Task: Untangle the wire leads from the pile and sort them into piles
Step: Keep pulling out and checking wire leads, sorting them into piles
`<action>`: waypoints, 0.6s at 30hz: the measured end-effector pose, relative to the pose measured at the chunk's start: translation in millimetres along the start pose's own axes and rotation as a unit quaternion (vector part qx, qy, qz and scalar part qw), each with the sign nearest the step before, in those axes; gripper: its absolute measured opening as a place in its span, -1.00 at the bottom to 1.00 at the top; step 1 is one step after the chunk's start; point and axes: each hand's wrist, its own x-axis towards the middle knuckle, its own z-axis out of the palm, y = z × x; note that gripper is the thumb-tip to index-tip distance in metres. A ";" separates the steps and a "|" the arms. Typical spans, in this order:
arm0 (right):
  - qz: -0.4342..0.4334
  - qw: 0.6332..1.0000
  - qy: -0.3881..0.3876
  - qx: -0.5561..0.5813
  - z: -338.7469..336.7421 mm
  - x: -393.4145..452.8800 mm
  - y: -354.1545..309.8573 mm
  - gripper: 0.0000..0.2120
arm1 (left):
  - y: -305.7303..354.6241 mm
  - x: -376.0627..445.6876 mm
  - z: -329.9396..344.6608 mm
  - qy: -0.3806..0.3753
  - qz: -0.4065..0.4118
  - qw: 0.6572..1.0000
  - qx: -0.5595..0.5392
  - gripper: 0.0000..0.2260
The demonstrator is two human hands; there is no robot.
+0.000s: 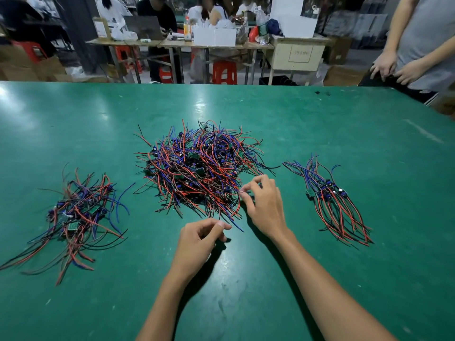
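A: What's on the green table [320, 134]?

B: The big tangle of wire leads [202, 166] sits in the middle. A loose, messier pile [76, 215] lies well to its left, and a neater sorted bundle [332, 200] lies to its right with the strands running mostly one way.

A: How would those leads handle?

B: Light and floppy, I'd judge. Thin red, blue and black insulated strands, each group joined at a small green board with dark parts on it. They will snag on one another, so a hard tug likely drags half the heap along. Better to take one near its little board, or follow a free end in and ease it out slowly.

A: And the hands?

B: The right hand [266, 205] is at the near right edge of the tangle, thumb and forefinger nipped together on a thin wire tip there, other fingers curled loosely above.

A: The left?

B: The left hand [199, 242] hangs just below the heap, fingers curled with thumb against fingertip. It seems to pinch a dark strand end, but that is too small to tell for certain.
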 end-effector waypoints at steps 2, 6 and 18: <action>0.030 0.997 0.036 0.065 -5.8 -14.7 -4.6 -0.93 | -0.2 -1.1 2.6 0.019 0.005 1.000 -0.022 -0.81; 0.028 0.982 0.081 0.165 -23.1 -54.8 -19.5 -0.91 | 8.6 -1.4 12.3 0.000 -0.014 0.984 -0.176 -0.79; -0.079 0.988 0.087 0.104 -32.2 -70.3 -22.0 -0.87 | 3.8 1.1 15.4 0.030 -0.070 0.947 -0.311 -0.79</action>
